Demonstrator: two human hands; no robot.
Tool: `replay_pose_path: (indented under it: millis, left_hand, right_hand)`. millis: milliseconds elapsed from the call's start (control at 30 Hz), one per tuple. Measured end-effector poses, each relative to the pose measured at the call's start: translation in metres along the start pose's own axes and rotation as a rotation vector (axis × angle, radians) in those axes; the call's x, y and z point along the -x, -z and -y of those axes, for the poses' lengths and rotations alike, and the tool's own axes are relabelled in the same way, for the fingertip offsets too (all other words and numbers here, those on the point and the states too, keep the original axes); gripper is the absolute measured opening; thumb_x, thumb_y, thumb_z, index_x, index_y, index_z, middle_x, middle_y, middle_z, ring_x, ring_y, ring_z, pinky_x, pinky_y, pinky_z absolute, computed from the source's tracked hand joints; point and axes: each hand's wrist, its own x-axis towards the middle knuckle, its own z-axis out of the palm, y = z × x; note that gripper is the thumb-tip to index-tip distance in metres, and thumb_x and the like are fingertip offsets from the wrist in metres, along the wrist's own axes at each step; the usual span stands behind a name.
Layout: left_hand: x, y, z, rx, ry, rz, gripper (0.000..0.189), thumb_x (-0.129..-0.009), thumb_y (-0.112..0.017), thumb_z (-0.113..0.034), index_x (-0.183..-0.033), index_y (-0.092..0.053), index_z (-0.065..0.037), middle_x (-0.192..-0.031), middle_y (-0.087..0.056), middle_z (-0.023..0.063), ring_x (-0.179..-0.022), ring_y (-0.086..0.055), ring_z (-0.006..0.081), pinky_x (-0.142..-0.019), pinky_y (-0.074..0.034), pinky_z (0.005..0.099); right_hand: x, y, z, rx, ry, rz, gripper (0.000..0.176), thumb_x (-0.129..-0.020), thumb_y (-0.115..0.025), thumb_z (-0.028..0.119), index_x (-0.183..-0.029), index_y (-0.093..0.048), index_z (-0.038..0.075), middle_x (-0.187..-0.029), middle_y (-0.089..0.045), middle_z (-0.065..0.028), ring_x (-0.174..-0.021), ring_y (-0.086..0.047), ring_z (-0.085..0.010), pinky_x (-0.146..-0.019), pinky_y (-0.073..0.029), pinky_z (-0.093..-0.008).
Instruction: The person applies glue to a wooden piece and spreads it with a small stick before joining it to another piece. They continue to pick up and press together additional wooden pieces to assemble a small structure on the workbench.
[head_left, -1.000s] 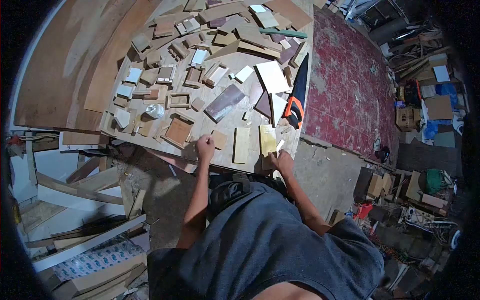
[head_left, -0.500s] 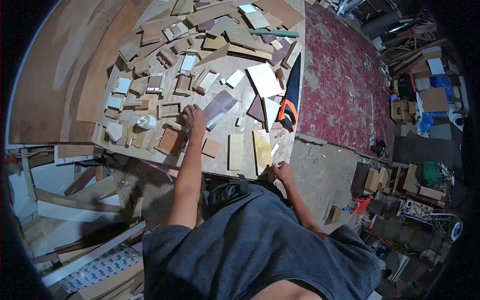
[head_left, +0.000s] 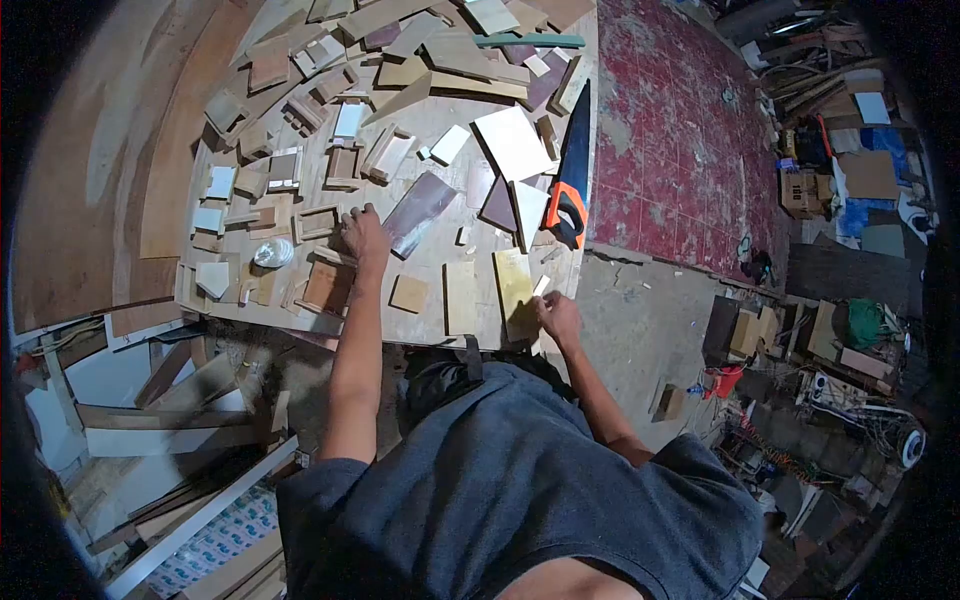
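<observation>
My left hand (head_left: pixel 365 238) rests low over the bench, fingers bent and somewhat apart, beside the right end of a small open wooden frame (head_left: pixel 318 222). To its right lies a dark, smeared flat board (head_left: pixel 422 212); below are a brown-faced wooden box piece (head_left: pixel 328 287) and a small square block (head_left: pixel 408 293). My right hand (head_left: pixel 560 316) is at the bench's front edge, fingers curled together at the near end of a thin white strip (head_left: pixel 541 286). What these fingers grip, I cannot tell. Just left of them is a yellowish board (head_left: pixel 514 292), with a paler board (head_left: pixel 460 298) alongside.
An orange-handled handsaw (head_left: pixel 567 212) lies along the bench's right edge. Many wood offcuts (head_left: pixel 455 55) and small box parts cover the far side. A clear round container (head_left: pixel 272 252) stands at the left. Scrap boards (head_left: pixel 165 440) are piled below left.
My right hand has moved forward from the yellowish board's near corner to the white strip. The whole view has shifted slightly; my left hand stays beside the small frame.
</observation>
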Motion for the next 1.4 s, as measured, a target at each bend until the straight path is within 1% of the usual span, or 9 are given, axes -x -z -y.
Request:
replay_pose_path:
  millis: [167, 233, 333, 433, 633, 700, 833, 967, 1400]
  left_hand:
    - [0.029, 0.021, -0.007, 0.334, 0.044, -0.162, 0.047, -0.075, -0.07, -0.01, -0.12, -0.056, -0.007, -0.107, -0.063, 0.0121, -0.105, -0.059, 0.0249, -0.086, -0.051, 0.0373]
    - [0.048, 0.014, -0.003, 1.234, 0.077, 0.063, 0.05, -0.078, -0.067, -0.01, -0.126, -0.053, -0.006, -0.103, -0.063, 0.0105, -0.1, -0.06, 0.0215, -0.085, -0.05, 0.0342]
    - [0.092, 0.046, -0.002, 1.836, 0.19, 0.434, 0.053, -0.082, -0.065, -0.011, -0.132, -0.049, -0.005, -0.11, -0.062, 0.011, -0.102, -0.06, 0.0207, -0.085, -0.049, 0.0325]
    - [0.137, 0.084, -0.001, 2.229, 0.121, 0.524, 0.057, -0.084, -0.064, -0.011, -0.137, -0.044, -0.003, -0.123, -0.058, 0.0148, -0.109, -0.058, 0.0223, -0.088, -0.048, 0.0313]
    - [0.175, 0.098, 0.007, 2.483, -0.009, 0.581, 0.06, -0.084, -0.065, -0.014, -0.14, -0.044, -0.006, -0.135, -0.051, 0.0191, -0.121, -0.053, 0.0261, -0.092, -0.048, 0.0342]
    - [0.18, 0.096, 0.009, 2.537, 0.039, 0.617, 0.06, -0.084, -0.066, -0.015, -0.14, -0.044, -0.006, -0.136, -0.051, 0.0191, -0.124, -0.051, 0.0269, -0.094, -0.047, 0.0344]
    - [0.184, 0.105, 0.013, 2.516, -0.018, 0.623, 0.06, -0.084, -0.066, -0.014, -0.14, -0.045, -0.006, -0.137, -0.05, 0.0187, -0.126, -0.05, 0.0272, -0.097, -0.046, 0.036]
    - [0.192, 0.131, 0.007, 2.447, -0.086, 0.515, 0.063, -0.081, -0.07, -0.012, -0.138, -0.044, -0.002, -0.135, -0.052, 0.0174, -0.126, -0.05, 0.0264, -0.104, -0.041, 0.038]
    - [0.247, 0.21, -0.028, 2.155, -0.328, 0.459, 0.072, -0.074, -0.079, -0.022, -0.131, -0.045, 0.006, -0.117, -0.059, 0.0114, -0.108, -0.057, 0.0183, -0.098, -0.042, 0.0308]
  right_hand:
    - [-0.05, -0.021, 0.056, -0.139, 0.277, -0.035, 0.033, -0.081, -0.069, 0.038, -0.094, -0.069, 0.007, -0.085, -0.07, -0.0134, -0.076, -0.067, -0.0336, -0.069, -0.052, -0.0423]
    - [-0.074, -0.029, 0.086, -0.086, 0.424, 0.008, 0.033, -0.081, -0.069, 0.036, -0.099, -0.068, 0.008, -0.086, -0.069, -0.0132, -0.078, -0.067, -0.033, -0.07, -0.052, -0.0423]
    - [-0.096, -0.037, 0.135, -0.117, 0.561, -0.062, 0.036, -0.08, -0.07, 0.031, -0.108, -0.065, 0.01, -0.101, -0.067, -0.0151, -0.083, -0.067, -0.0345, -0.073, -0.053, -0.044]
    - [-0.115, -0.051, 0.159, -0.058, 0.703, -0.052, 0.037, -0.078, -0.069, 0.027, -0.111, -0.064, 0.011, -0.11, -0.063, -0.0172, -0.085, -0.066, -0.0367, -0.074, -0.053, -0.0454]
    - [-0.131, -0.069, 0.168, 0.112, 0.703, 0.046, 0.032, -0.072, -0.066, 0.013, -0.104, -0.067, 0.01, -0.109, -0.063, -0.0189, -0.085, -0.065, -0.0386, -0.075, -0.054, -0.0441]
    - [-0.131, -0.064, 0.165, -0.178, 0.808, 0.036, 0.03, -0.074, -0.069, 0.016, -0.102, -0.068, 0.009, -0.107, -0.064, -0.0205, -0.082, -0.065, -0.0369, -0.073, -0.054, -0.0424]
    - [-0.071, 0.011, 0.185, -0.809, 0.515, 0.401, 0.033, -0.075, -0.078, 0.012, -0.106, -0.068, 0.004, -0.108, -0.065, -0.0112, -0.085, -0.065, -0.0197, -0.074, -0.054, -0.031]
    - [0.019, 0.122, 0.207, -1.083, 0.705, 0.579, 0.03, -0.079, -0.072, -0.004, -0.108, -0.068, 0.001, -0.122, -0.061, -0.0094, -0.091, -0.064, -0.0146, -0.081, -0.055, -0.0275]
    - [0.119, 0.212, 0.2, -0.895, 1.028, 0.172, 0.031, -0.072, -0.082, 0.008, -0.102, -0.075, 0.008, -0.097, -0.068, -0.0078, -0.079, -0.063, -0.0128, -0.064, -0.05, -0.0245]
